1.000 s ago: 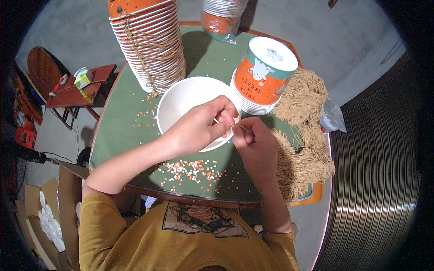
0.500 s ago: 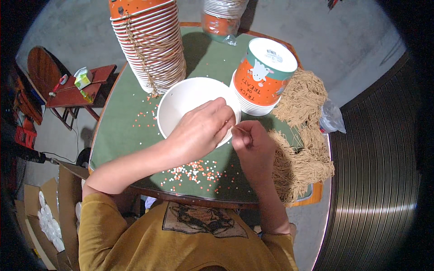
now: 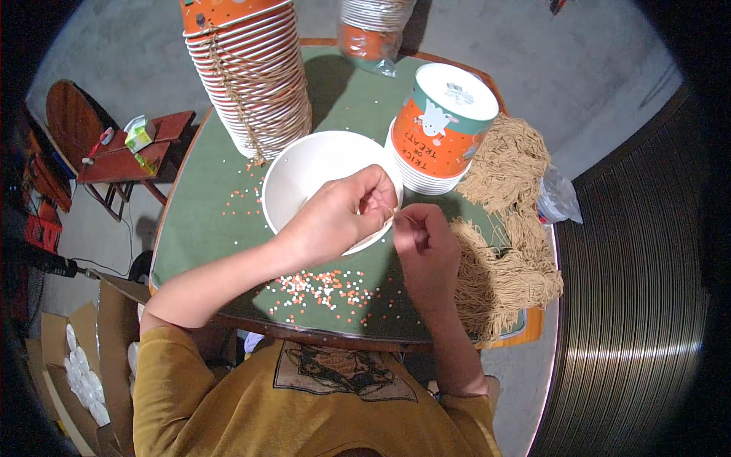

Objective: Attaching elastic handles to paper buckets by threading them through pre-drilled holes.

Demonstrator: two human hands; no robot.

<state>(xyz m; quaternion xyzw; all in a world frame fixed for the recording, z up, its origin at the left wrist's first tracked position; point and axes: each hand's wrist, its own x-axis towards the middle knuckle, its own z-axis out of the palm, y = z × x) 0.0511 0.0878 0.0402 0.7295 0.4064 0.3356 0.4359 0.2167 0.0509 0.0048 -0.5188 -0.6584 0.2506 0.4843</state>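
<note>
Your left hand grips the near rim of one empty white paper bowl at the middle of the green surface. Your right hand pinches a thin tan string beside it. Two tied bowl stacks stand along the far edge.

White paper bowl, upright and open, gripped at near rim on green tabletop; thin tan string pinched taut beside that rim.
</note>
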